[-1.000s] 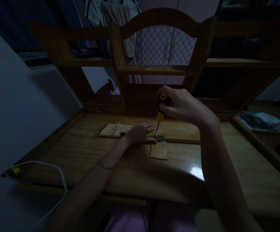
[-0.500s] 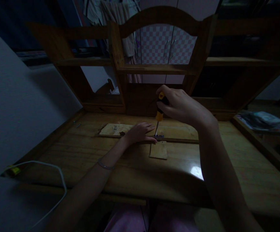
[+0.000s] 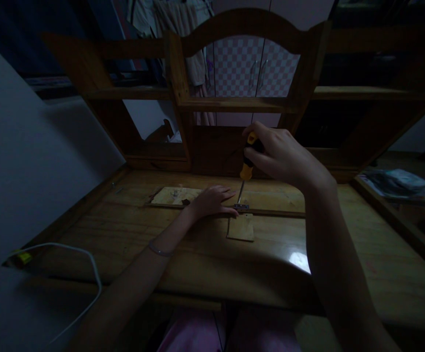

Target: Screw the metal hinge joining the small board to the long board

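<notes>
My right hand (image 3: 276, 151) is wrapped round the yellow and black handle of a screwdriver (image 3: 247, 168). The shaft slants down, its tip at or just above a small metal hinge (image 3: 241, 207); contact is hard to make out. That hinge lies where a long wooden board (image 3: 274, 201) meets a small square wooden piece (image 3: 241, 228). Flat on the long board, my left hand (image 3: 215, 200) has its fingers spread, thumb and fingertips beside the hinge. The board's left end is rough, with a dark mark on it.
All of this lies on a wooden desk (image 3: 124, 234) with a shelf unit (image 3: 234, 103) along its back. Small screws (image 3: 117, 188) lie at the left. A white cable (image 3: 88, 253) and a yellow object (image 3: 24, 257) are at the front left; bagged items (image 3: 399, 183) sit at the right.
My right hand and the screwdriver have shifted slightly up and to the right, with the handle tilting further right. My left hand and the boards have stayed in place.
</notes>
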Available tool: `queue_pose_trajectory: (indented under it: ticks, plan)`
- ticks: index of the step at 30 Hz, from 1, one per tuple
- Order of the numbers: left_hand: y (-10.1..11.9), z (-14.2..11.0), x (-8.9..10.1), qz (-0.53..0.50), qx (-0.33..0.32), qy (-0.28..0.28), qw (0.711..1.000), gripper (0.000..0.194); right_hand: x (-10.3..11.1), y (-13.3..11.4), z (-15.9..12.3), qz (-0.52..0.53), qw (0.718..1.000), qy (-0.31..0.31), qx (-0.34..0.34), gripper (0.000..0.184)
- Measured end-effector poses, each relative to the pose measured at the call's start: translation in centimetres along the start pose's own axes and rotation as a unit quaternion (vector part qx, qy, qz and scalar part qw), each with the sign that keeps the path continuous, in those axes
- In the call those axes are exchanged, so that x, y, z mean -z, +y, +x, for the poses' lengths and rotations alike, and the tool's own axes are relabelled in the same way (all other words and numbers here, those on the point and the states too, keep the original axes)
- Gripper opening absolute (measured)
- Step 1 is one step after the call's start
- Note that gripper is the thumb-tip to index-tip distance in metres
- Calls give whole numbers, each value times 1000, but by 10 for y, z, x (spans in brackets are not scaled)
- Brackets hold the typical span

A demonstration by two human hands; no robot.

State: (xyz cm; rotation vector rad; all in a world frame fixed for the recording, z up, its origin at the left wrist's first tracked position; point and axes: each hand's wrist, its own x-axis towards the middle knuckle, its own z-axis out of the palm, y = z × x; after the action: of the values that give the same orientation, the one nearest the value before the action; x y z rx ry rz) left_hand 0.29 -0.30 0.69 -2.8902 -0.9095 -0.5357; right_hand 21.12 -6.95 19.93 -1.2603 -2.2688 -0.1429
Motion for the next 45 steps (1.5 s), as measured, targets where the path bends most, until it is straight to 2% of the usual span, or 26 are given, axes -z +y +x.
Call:
queue_pose_trajectory:
  ticks: [6, 13, 31, 45]
  plan:
    - [1, 0, 1, -9, -7, 13, 1000, 85, -1, -3, 0, -4, 1000, 0, 5, 39]
    - [5, 3, 5, -12, 0, -3, 1000, 84, -8, -1, 3, 2, 1000, -17, 2, 40]
    - [4, 3, 4, -7, -1, -4, 1000, 86, -9, 2, 2, 2, 999, -35, -8, 40]
    - [5, 2, 6, -13, 7, -10, 1000, 83, -3, 0, 1, -10, 1000, -13, -7, 41]
